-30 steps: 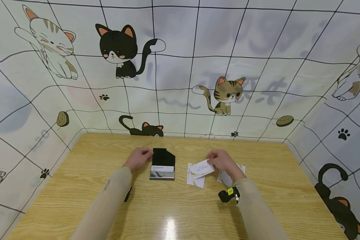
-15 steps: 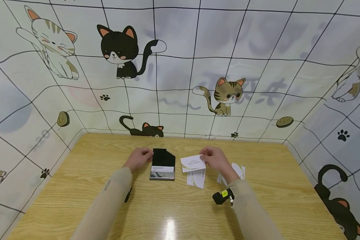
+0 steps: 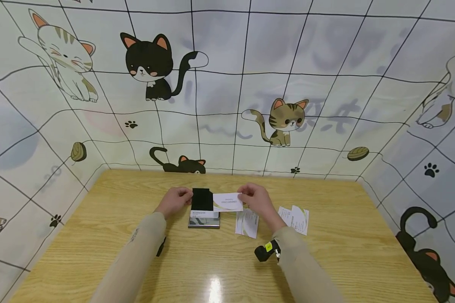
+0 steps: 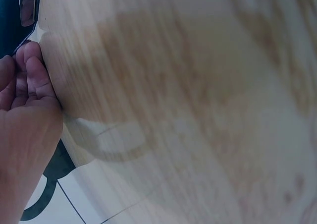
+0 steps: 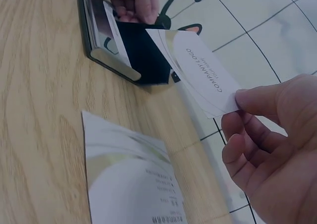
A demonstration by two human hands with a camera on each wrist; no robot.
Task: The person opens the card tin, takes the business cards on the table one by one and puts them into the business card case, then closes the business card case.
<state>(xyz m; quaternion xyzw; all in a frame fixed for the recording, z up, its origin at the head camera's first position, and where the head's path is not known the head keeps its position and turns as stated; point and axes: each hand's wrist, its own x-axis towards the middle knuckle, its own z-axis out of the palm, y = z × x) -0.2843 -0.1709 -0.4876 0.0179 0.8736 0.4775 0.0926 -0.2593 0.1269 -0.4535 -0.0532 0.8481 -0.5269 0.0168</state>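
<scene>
White card [image 3: 227, 202] is being pinched at its right end between thumb and fingers of the right hand [image 3: 255, 198]; it is hovering above the table [image 3: 364, 235], its left end overlapping the black flap [image 3: 202, 200] of the card case [image 3: 204, 224] in the head view, though whether the two are touching cannot be told. The left hand [image 3: 174, 198] is, as far as the views are showing, pinching the flap's far left edge with curled fingers. A stack of cards [image 3: 204, 214] is showing in the case, on the near side of the flap. Judged risks are following. Only one end of the held card is being gripped, so its free end could be bending or twisting if it is meeting the flap or the stack at a slant. The left fingers are holding only an edge; should they be slipping, the flap could be swinging or the case turning. Loose cards [image 3: 246, 223] are lying just right of the case, near the right hand, and a second group [image 3: 300, 219] is lying beside the right forearm; a low sweep could be dragging either out of place.
</scene>
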